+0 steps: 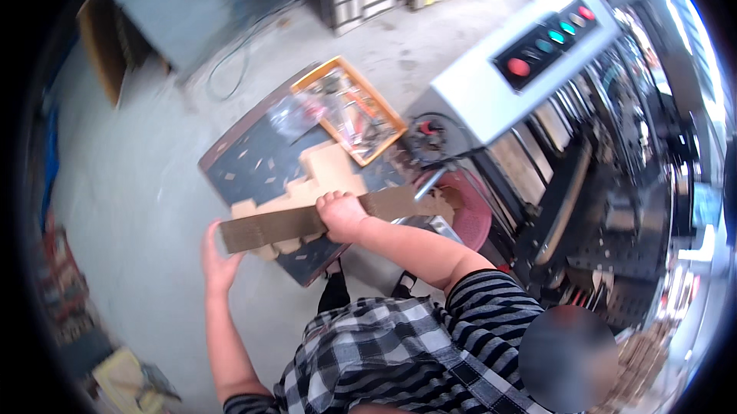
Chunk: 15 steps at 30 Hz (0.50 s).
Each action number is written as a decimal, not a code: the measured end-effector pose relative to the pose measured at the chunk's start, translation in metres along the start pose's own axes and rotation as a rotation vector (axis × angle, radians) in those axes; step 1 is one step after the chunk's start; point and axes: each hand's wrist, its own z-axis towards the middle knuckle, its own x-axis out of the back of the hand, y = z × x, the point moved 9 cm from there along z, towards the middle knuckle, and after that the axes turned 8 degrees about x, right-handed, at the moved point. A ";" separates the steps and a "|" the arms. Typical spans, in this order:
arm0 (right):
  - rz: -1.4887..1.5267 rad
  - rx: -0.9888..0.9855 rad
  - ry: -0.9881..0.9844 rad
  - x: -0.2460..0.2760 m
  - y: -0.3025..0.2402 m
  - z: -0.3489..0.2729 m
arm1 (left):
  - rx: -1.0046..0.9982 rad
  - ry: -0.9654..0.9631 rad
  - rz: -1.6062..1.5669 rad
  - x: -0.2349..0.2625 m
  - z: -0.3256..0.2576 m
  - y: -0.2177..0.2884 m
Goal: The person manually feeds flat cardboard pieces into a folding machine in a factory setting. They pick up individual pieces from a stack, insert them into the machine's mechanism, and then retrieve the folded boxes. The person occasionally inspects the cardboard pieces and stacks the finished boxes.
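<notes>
A long, narrow brown stack of cardboard pieces [273,230], seen edge-on, lies crosswise in front of me above a dark low table [249,161]. My right hand [342,217] is closed over its middle, fingers wrapped across the far edge. Against its left end my left hand [219,262] is cupped, gripping the end; some of its fingers are hidden behind the stack. Beneath and beyond the stack, flat tan cardboard cutouts [332,168] with stepped edges lie on the table.
An orange-rimmed tray [372,95] of tools and a clear plastic bag [295,116] sit on the table's far side. To the right stand a pink basket [472,218] and a machine with a grey button panel [491,88]. Scraps dot the tabletop.
</notes>
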 end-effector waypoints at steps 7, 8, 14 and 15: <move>0.954 -0.276 0.421 0.077 0.098 -0.206 | -0.719 0.397 -0.285 0.086 -0.024 0.278; 1.129 -0.275 0.571 0.088 0.109 -0.251 | -0.771 0.376 -0.402 0.076 -0.035 0.310; 1.290 -0.399 1.586 0.122 0.120 -0.602 | -0.775 -0.111 -0.830 -0.068 -0.094 0.454; 1.242 -0.342 1.753 0.121 0.112 -0.656 | -0.791 -0.187 -0.876 -0.092 -0.109 0.477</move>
